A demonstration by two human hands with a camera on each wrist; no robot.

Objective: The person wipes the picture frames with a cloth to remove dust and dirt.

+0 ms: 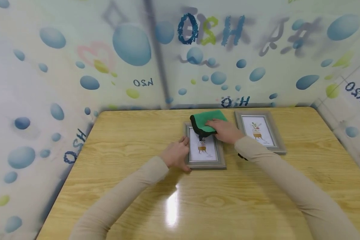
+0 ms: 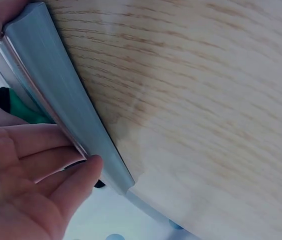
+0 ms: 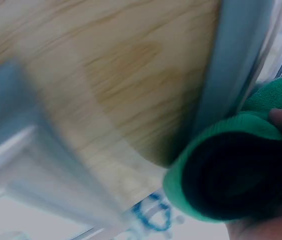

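A grey picture frame (image 1: pixel 208 165) with a plant drawing lies flat on the wooden table. Along its left side, my left hand (image 1: pixel 176 154) holds it, thumb at the near corner; in the left wrist view the fingers reach over the frame's edge (image 2: pixel 76 100). My right hand (image 1: pixel 226 130) grips a folded green cloth (image 1: pixel 208 120) with black edging and presses it on the far part of that frame, hiding the top of the drawing. The right wrist view shows the bunched cloth (image 3: pixel 266 102) at the frame's side, partly blurred.
To the right, a second grey picture frame (image 1: pixel 279 148) with a similar drawing lies on the table (image 1: pixel 132 140), partly behind my right forearm. A pale wall with blue spots (image 1: pixel 132 43) rises at the table's far edge, and more wall stands at both sides.
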